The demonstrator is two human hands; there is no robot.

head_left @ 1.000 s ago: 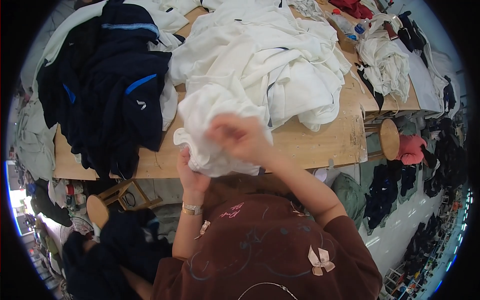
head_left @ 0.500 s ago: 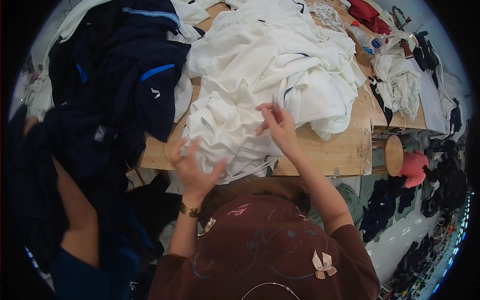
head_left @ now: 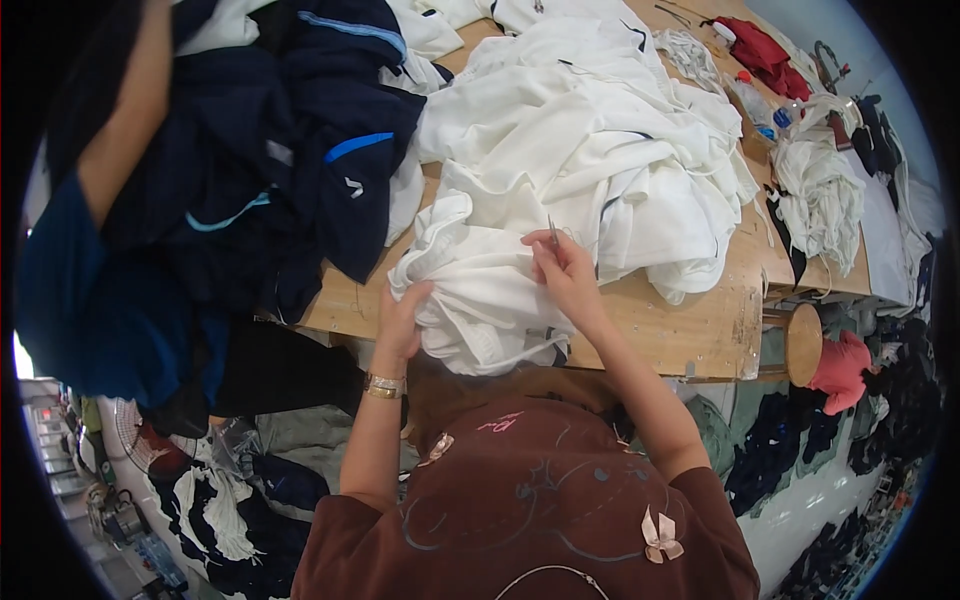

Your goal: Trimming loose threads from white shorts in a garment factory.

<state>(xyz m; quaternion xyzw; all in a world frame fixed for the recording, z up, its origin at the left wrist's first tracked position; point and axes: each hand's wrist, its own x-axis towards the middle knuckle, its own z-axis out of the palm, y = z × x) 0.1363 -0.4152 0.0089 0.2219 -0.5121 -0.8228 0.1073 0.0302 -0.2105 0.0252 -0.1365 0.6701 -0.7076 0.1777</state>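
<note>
A white garment (head_left: 480, 290) with a gathered waistband and a hanging cord lies bunched at the near edge of the table. My left hand (head_left: 402, 318) is closed on its left side, thumb over the cloth. Above the garment's right side, my right hand (head_left: 566, 268) holds small thread snips (head_left: 552, 234), their thin metal tips pointing away from me; the rest is hidden in my fingers. Behind lies a big heap of white garments (head_left: 580, 130) with dark trim.
Navy garments (head_left: 230, 150) with blue trim cover the table's left, where a co-worker's arm (head_left: 130, 120) reaches across. A bundle of white cloth (head_left: 815, 180), a plastic bottle (head_left: 785, 117) and red cloth (head_left: 765, 52) lie to the right. A round wooden stool (head_left: 803, 345) stands beyond the table's corner.
My left hand, spread before, has closed on the white garment, which now lies more spread out. My right hand keeps the snips near the cloth. The co-worker's arm has swung up and away.
</note>
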